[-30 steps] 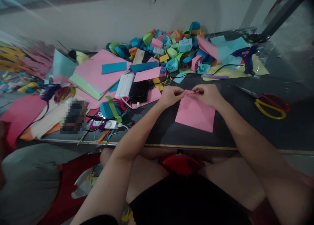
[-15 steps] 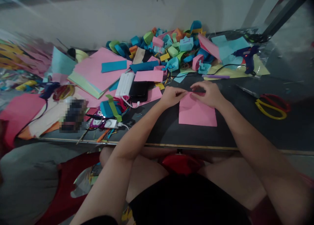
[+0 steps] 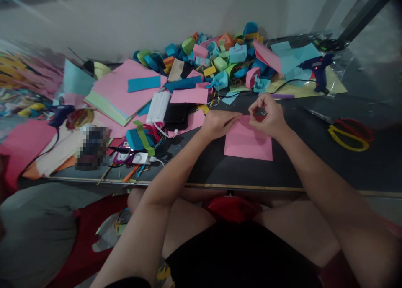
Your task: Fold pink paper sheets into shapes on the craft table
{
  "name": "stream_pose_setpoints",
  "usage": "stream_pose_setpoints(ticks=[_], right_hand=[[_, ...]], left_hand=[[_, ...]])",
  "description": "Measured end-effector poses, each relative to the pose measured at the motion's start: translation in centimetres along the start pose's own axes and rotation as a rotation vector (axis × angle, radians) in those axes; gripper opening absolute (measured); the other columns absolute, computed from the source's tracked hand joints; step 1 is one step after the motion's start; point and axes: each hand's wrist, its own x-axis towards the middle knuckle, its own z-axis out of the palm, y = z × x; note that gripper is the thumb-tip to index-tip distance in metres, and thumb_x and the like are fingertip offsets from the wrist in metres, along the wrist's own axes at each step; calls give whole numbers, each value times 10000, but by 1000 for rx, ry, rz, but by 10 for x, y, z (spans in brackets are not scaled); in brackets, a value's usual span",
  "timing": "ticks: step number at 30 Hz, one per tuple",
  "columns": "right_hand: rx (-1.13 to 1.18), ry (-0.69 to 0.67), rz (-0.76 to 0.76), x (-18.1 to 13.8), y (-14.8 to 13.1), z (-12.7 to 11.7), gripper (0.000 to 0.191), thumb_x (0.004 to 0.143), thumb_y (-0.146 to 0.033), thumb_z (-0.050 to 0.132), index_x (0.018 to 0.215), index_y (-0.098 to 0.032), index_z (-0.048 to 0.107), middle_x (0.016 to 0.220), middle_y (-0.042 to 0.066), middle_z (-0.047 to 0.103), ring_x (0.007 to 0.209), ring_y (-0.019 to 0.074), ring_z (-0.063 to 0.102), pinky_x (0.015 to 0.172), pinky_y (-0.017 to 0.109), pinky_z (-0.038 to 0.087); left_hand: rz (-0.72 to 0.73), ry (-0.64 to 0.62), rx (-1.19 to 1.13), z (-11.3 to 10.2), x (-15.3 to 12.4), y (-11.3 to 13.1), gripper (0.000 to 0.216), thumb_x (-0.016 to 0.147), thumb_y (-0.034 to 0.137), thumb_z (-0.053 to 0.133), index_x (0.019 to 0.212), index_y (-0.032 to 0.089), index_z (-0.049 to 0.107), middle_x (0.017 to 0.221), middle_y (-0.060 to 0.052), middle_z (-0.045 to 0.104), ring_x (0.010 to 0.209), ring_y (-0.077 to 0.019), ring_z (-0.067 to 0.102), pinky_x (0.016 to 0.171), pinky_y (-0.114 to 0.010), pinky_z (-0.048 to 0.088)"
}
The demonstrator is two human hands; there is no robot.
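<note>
A pink sheet of paper [image 3: 248,143] lies on the dark tabletop in front of me. At its upper left corner, my left hand [image 3: 219,123] has its thumb and fingertips close together on the paper's edge. My right hand [image 3: 269,115] is over the upper right part of the sheet. Its fingers are curled, with a gap between thumb and forefinger and nothing visible in them. Scissors [image 3: 348,133] with one red and one yellow handle rest to the right of the sheet.
Folded coloured paper pieces [image 3: 220,61] are heaped at the back. A blue glue gun [image 3: 319,72] stands back right. Left are stacked paper sheets [image 3: 121,91], a white power bank [image 3: 158,107] and a black phone [image 3: 176,116]. Another person's grey-clad leg [image 3: 37,233] is at lower left.
My right hand has lifted off the paper's top edge, its fingers parting. The sheet has shifted slightly left. My left hand stays at the upper left corner, its fingers straighter.
</note>
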Motion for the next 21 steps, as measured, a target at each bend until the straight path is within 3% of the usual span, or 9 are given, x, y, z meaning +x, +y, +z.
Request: stream_pose_setpoints(ticks=[5,9,14,17,19,21], right_hand=[[-4,28,47,4,16,-7,536,781,-249,688,1296,-270,544,996,69,709,957,274,679,982,494,540],[46,81,61,9,35,-18,497,782,-263,711,1260,-268,574,1011,75,711,931,263,678,958,503,553],[230,144,128,17,47,-14,484,794,-432,777,1212,-266,599,1051,70,730,975,255,693,946,482,571],[391,33,232,19,43,-4,578,742,-600,822,1174,-261,641,1068,83,756,960,268,704,857,459,601],[450,-87,297,17,39,0,583,700,-670,833,1065,-237,696,964,89,769,861,269,708,761,448,611],[485,-106,334,16,36,3,551,689,-689,830,952,-216,727,872,89,764,787,265,708,702,444,612]], left_hand=[[-74,30,-23,-11,2,-6,265,990,353,603,1000,242,843,989,-53,835,910,-172,797,840,-286,599],[-171,108,-71,-22,3,-14,279,983,378,613,974,220,842,980,-71,833,876,-172,782,800,-271,573],[-346,261,-122,-22,6,-26,263,944,389,646,929,186,812,914,-63,815,793,-153,723,750,-263,540],[-410,360,-214,-15,8,-34,291,955,438,625,958,185,770,921,-60,785,814,-144,693,770,-267,535],[-463,389,-261,-10,8,-39,356,966,528,602,1017,201,732,923,-56,750,819,-143,671,748,-266,523],[-501,400,-311,-5,8,-45,449,960,641,571,1041,217,693,914,-54,707,831,-151,650,711,-267,502]])
